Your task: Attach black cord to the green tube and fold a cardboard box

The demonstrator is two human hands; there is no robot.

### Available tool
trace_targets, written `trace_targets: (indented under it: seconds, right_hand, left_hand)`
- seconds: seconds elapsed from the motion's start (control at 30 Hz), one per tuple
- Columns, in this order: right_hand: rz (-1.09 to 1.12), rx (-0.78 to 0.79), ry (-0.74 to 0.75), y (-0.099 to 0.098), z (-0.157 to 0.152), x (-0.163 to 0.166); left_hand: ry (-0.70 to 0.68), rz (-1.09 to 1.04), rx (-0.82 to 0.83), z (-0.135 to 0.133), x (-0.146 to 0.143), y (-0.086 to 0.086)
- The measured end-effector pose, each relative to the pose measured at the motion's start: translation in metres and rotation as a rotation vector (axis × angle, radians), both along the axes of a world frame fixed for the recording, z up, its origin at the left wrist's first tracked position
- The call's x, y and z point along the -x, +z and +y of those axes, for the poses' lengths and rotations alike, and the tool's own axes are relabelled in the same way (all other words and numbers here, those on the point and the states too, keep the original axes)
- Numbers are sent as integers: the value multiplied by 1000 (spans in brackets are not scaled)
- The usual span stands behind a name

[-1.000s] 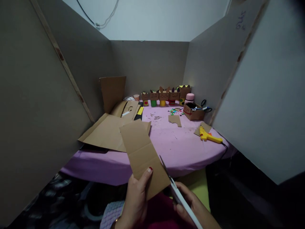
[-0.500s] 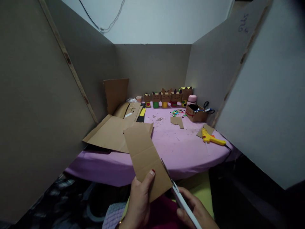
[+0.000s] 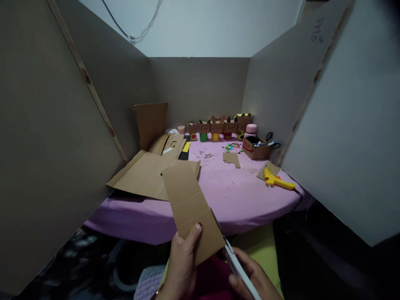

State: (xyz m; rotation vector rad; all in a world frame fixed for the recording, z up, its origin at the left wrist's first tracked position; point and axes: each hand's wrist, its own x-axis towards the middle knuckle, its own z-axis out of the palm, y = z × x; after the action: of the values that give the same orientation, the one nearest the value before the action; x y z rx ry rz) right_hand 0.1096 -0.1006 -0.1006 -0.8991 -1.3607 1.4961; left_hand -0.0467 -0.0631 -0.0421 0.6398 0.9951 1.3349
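My left hand [image 3: 184, 258] grips a long brown cardboard strip [image 3: 190, 208], thumb on top and fingers beneath. A crease crosses the strip near its middle, and its far end overlaps the larger cardboard sheet in my view. In my right hand [image 3: 250, 271] is a pair of scissors with long white handles [image 3: 239, 266]. Their blades lie at the strip's right edge, close to its near corner. One dark blade shows beyond that edge; the other is mostly hidden. My right fingers wrap around the handles, partly out of sight.
Cardboard sheets [image 3: 140, 175] lie on the left of the pink-covered table [image 3: 218, 200]. A yellow glue gun [image 3: 276, 180] rests at the right, near a tool box [image 3: 256, 150]. Several cardboard animal figures [image 3: 217, 127] stand at the back. A notched cardboard piece [image 3: 231, 159] and coloured scraps [image 3: 231, 147] lie mid-table.
My view has shifted very slightly. The scissors handles have moved a little to the left, while the cardboard strip and my left hand stay almost in place.
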Motion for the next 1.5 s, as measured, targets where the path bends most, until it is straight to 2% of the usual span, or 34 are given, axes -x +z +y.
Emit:
trace_targets:
  seconds: [0.17,0.3,0.4,0.63,0.93,1.07,1.17,1.3,1.5]
  right_hand:
    - [-22,-15,5,-5,-1,-1]
    - [30,35,45,-7,-4,-1]
    - [61,48,10,-7,-5,-1]
    - [-70,0,-26,-4,-2,-5]
    - [-3,5,-56,-12,2,1]
    - [47,-10,-100,-1,11,-2]
    - [70,-37,-44,15,19,-4]
    - [175,42,-11,31,23,0]
    - [220,129,-123,29,22,7]
  left_hand:
    - [6,-3,8,1,-1,3]
    - [38,-16,14,2,-1,4]
    - [46,2,15,2,0,3]
    - [51,-2,17,2,-1,3]
    - [58,-19,23,4,-3,0]
    - [22,-52,13,1,-5,2]
    - [1,-27,43,-3,-8,3]
    - [-24,-9,86,-7,-13,-1]
    - [-87,-95,112,-9,-17,-6]
